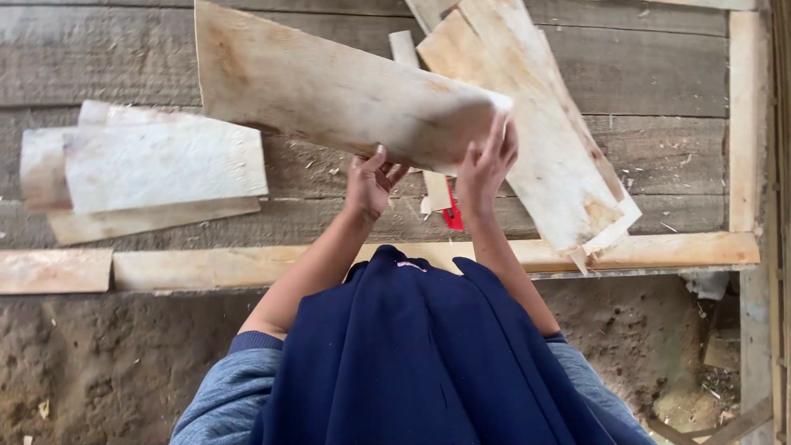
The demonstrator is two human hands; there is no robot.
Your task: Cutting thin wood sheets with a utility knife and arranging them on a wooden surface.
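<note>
Veneer sheet (329,86), pale wood with tan staining, lifted off the table (659,74) and held aslant across the upper middle of the frame, its far end toward the upper left, its near end blurred with motion. Left hand (371,181) clamped on the sheet's lower edge, fingers curled up beneath it; right hand (486,161) closed on the near end, fingertips spread over the face. Hands near each other but apart, both on the same end of the sheet. Step in hand, by judgement: one sheet carried between stacks, mid-transfer and not set down. Next move, by judgement, calls for a level swing and a square lowering, since so thin a sheet held by one end would flex or crack easily. Left stack (148,169): whitish sheets lying flat at the left of the frame, edges loosely aligned. Right stack (552,140): longer tan sheets lying diagonally at the upper right, lower corner frayed and overhanging the table's front rail (247,265). Narrow strip (403,48) lying behind the held sheet, between it and the right stack. Red item (451,216), small and flat, on the table between the forearms; its kind cannot be told. Packages, labels and signs: none visible. Earth floor (99,363) across the lower frame; dark blue garment (412,363) at bottom centre.
</note>
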